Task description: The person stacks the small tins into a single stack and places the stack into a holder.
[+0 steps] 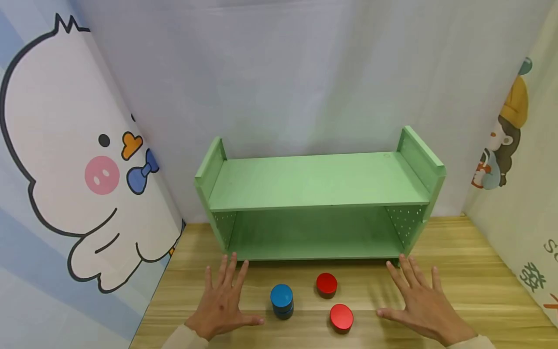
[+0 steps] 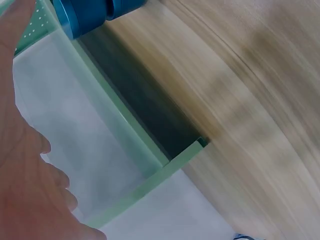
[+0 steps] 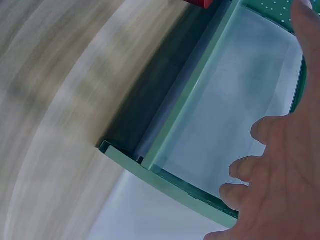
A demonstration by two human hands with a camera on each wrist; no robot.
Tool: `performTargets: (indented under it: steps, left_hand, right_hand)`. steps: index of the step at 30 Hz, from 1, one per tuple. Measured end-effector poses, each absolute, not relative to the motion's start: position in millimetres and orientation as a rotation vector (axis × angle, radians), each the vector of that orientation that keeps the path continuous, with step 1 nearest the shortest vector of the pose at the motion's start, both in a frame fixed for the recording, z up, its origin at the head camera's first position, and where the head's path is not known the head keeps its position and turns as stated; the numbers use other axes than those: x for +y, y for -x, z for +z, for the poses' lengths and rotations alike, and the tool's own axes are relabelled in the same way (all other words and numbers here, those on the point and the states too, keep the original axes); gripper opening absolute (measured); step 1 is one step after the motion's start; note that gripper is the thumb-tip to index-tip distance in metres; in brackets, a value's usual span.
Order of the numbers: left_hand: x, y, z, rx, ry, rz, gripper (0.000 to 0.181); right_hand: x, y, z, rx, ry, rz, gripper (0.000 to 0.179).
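My left hand (image 1: 221, 303) is spread over the wooden table with straight fingers and holds nothing. Just right of its thumb stands a blue cylinder (image 1: 282, 300) with a narrow groove round its lower part; in the left wrist view the blue cylinder (image 2: 90, 14) shows at the top edge. Two short red cylinders stand near the middle, one farther back (image 1: 326, 285) and one nearer the front (image 1: 341, 318). To their right, my right hand (image 1: 420, 305) is spread too, its fingers straight and nothing in it. Part of a red cylinder (image 3: 200, 2) peeks in at the right wrist view's top.
Behind the cylinders stands a light green two-tier shelf (image 1: 314, 182) with raised side panels, the perforated inner sides showing below. A pale curtain (image 1: 305, 77) hangs behind it. Printed cloths with cartoon figures flank the table (image 1: 449, 261) left and right.
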State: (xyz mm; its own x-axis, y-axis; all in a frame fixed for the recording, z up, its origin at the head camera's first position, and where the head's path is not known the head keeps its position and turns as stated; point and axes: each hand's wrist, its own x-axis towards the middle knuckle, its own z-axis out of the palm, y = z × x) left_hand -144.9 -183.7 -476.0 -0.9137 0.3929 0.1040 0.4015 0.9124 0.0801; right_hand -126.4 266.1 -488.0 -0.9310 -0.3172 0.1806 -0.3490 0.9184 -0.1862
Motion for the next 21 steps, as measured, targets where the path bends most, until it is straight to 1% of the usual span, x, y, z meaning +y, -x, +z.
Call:
performTargets:
  steps: [12,21]
  left_hand:
    - [-174,147,-489,-3.018,0.617,-0.308,0.121]
    - [-167,151,-502,-3.037,0.645,-0.664,0.117]
  right_hand:
    - [258,124,-505,-2.864,-0.548,0.326,0.106]
    - [251,124,-521,-2.807,-0.603,0.404,0.114]
